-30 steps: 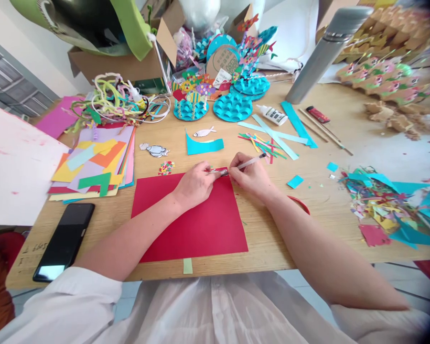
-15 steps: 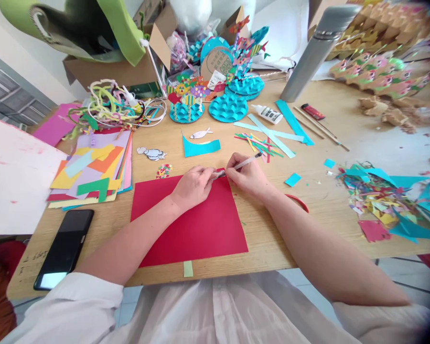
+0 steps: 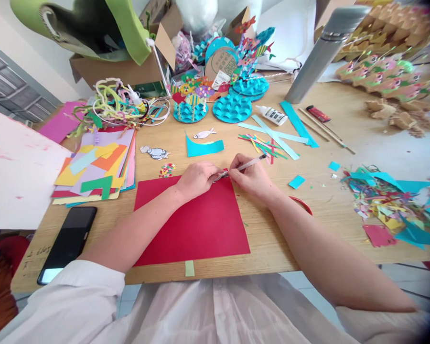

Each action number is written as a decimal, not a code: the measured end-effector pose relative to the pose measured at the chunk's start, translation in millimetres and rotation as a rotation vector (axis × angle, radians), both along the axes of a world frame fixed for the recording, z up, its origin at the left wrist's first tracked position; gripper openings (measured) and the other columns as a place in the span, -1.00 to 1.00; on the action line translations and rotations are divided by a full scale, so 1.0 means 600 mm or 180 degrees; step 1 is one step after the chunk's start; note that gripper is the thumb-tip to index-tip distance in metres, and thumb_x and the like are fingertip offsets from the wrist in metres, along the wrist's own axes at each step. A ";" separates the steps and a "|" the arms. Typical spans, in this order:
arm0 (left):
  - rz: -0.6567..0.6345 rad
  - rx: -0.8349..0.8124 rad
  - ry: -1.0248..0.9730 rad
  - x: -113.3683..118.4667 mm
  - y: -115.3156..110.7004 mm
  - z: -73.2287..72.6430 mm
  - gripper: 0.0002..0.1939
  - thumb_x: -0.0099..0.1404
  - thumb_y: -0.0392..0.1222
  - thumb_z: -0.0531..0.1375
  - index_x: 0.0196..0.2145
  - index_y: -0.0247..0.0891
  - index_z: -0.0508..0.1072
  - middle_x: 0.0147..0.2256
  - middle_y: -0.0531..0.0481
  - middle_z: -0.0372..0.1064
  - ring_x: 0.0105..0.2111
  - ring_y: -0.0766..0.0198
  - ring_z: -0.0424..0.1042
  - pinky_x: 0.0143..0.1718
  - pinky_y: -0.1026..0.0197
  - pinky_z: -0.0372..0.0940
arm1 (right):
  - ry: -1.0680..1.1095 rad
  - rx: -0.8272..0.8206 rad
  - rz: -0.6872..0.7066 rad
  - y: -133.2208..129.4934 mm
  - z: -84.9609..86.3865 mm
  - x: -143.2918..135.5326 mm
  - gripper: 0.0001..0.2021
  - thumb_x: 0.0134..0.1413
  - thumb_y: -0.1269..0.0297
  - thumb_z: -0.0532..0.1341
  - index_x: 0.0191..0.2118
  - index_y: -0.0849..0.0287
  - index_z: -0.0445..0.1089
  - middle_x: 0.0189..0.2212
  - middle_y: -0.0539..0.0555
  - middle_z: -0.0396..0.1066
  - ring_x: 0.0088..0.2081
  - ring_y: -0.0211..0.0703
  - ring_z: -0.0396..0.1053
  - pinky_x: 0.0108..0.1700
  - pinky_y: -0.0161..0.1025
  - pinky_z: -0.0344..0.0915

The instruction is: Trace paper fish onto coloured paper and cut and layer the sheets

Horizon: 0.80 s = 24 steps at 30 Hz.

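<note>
Left hand (image 3: 199, 179) has stretched its fingers a little farther over a small grey piece (image 3: 221, 177) since the frame half a second ago; the right hand and its pen have hardly shifted. That piece, mostly hidden, lies at the far right corner of a red sheet (image 3: 197, 224). The left fingers rest on it, though whether they pinch or only press cannot be told. The right hand (image 3: 252, 176) is closed around a white pen (image 3: 251, 163), slanting up to the right, its tip hidden close to the piece. Judging by the pose, the step is pen work along that edge; it calls for a steady left hold and short, controlled pen movement. Just beyond the sheet are a heap of paper bits (image 3: 166, 170), a curved blue offcut (image 3: 205, 147) and a pale fish cutout (image 3: 203, 134). Farther out on the wooden surface (image 3: 265, 241) lie a phone (image 3: 68, 243), left, and a glue bottle (image 3: 275, 116), far right of centre.
</note>
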<state>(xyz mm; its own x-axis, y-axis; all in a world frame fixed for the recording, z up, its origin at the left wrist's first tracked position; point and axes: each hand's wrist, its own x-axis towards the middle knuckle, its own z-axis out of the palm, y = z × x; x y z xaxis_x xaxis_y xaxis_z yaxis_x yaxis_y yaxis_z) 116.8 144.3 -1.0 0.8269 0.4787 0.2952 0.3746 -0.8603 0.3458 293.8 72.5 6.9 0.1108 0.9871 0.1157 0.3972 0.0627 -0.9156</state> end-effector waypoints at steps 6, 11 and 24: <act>-0.0041 -0.0132 0.0386 0.012 0.003 0.015 -0.78 0.36 -0.28 0.13 -0.22 -0.24 0.61 -0.37 -0.06 0.43 -0.35 0.22 0.43 -0.32 0.20 0.27 | -0.0009 -0.0005 0.0000 0.000 -0.002 0.001 -0.95 -0.17 0.34 0.13 -0.53 0.12 0.19 -0.64 -0.06 0.23 -0.57 -0.29 0.13 -0.54 -0.32 -0.01; 0.0011 -0.0204 0.0638 0.019 0.004 0.019 -0.77 0.34 -0.30 0.13 -0.29 -0.28 0.62 -0.36 -0.08 0.39 -0.36 0.20 0.41 -0.31 0.17 0.27 | -0.0077 0.0006 -0.0005 0.001 -0.002 0.001 -0.95 -0.17 0.35 0.12 -0.53 0.12 0.20 -0.63 -0.04 0.25 -0.56 -0.28 0.15 -0.53 -0.32 0.01; 0.0028 -0.0379 0.0364 0.015 -0.005 0.009 -0.75 0.35 -0.37 0.10 -0.23 -0.27 0.59 -0.29 -0.09 0.39 -0.28 0.20 0.43 -0.23 0.18 0.32 | -0.0049 -0.0051 -0.0042 0.000 -0.001 0.000 -0.95 -0.17 0.34 0.12 -0.53 0.12 0.19 -0.66 -0.07 0.23 -0.59 -0.29 0.12 -0.55 -0.32 -0.01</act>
<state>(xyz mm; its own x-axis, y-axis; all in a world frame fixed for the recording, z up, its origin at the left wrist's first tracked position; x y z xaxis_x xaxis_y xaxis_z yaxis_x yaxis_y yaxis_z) 125.9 141.3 4.6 0.8474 0.5120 0.1402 0.4247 -0.8123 0.3997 293.5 72.4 6.5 0.1223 0.9873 0.1015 0.4119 0.0426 -0.9103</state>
